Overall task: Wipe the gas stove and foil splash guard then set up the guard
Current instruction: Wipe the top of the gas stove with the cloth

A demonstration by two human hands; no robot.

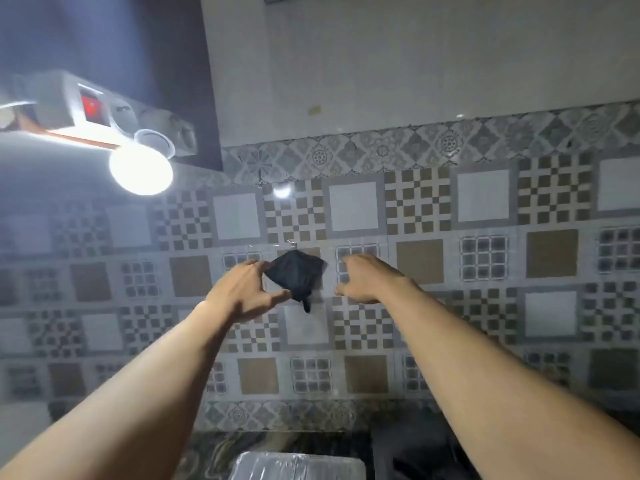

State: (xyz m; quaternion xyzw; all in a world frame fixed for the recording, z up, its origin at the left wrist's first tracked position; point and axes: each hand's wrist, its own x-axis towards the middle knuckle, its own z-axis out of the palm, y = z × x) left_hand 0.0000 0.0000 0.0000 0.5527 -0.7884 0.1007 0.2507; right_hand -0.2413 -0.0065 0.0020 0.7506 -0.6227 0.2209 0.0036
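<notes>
The cloth [298, 277] in the middle is plain black. The wall tiles [419, 202] are a patchwork: brown-and-cream checkers, solid white squares, tan squares, grey grids. The border strip [381, 150] above is grey floral medallions, then off-white wall [381, 64]. On the left, the power strip [104, 112] is white with a red switch and an orange cable [83, 139]. The near countertop [214, 452] is dark and marbled.

No readable text anywhere.
</notes>
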